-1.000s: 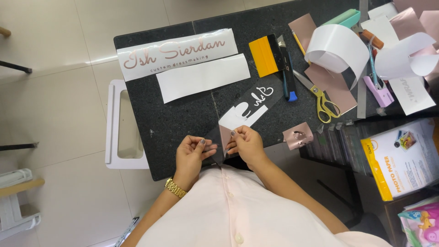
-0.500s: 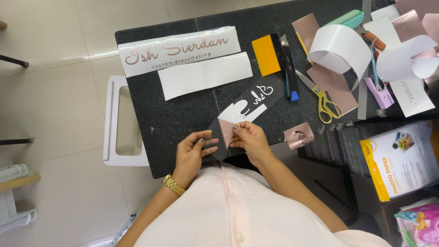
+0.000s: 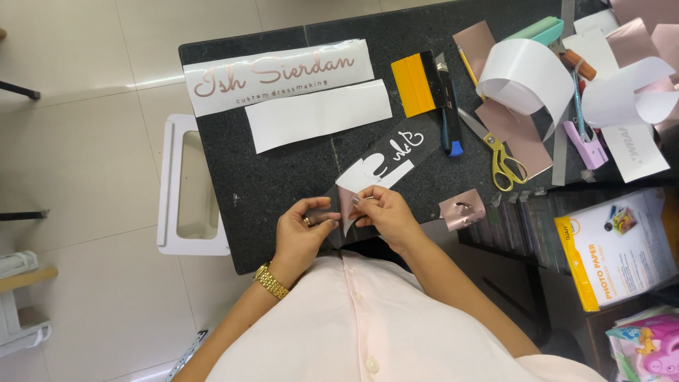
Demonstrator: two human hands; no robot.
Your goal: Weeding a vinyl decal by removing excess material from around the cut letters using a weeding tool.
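A dark vinyl strip (image 3: 393,154) with white cut lettering lies slanted on the black stone table (image 3: 283,173). My left hand (image 3: 300,233), with a ring and a gold watch, pinches the strip's near end. My right hand (image 3: 382,212) grips the peeled rose-gold flap (image 3: 348,205) at that same end, along with what looks like a thin pointed tool. The white backing shows where the film has lifted. Both hands sit close together at the table's front edge.
A lettered white sticker strip (image 3: 276,74) and a blank white strip (image 3: 318,114) lie at the back. A yellow squeegee (image 3: 414,85), blue cutter (image 3: 447,113), yellow scissors (image 3: 498,152), curled vinyl rolls (image 3: 527,74) and a rose-gold scrap (image 3: 461,210) sit to the right. A white stool (image 3: 187,187) stands left.
My hands have stayed at the strip's near end; the rose-gold flap has been pulled slightly further off the backing.
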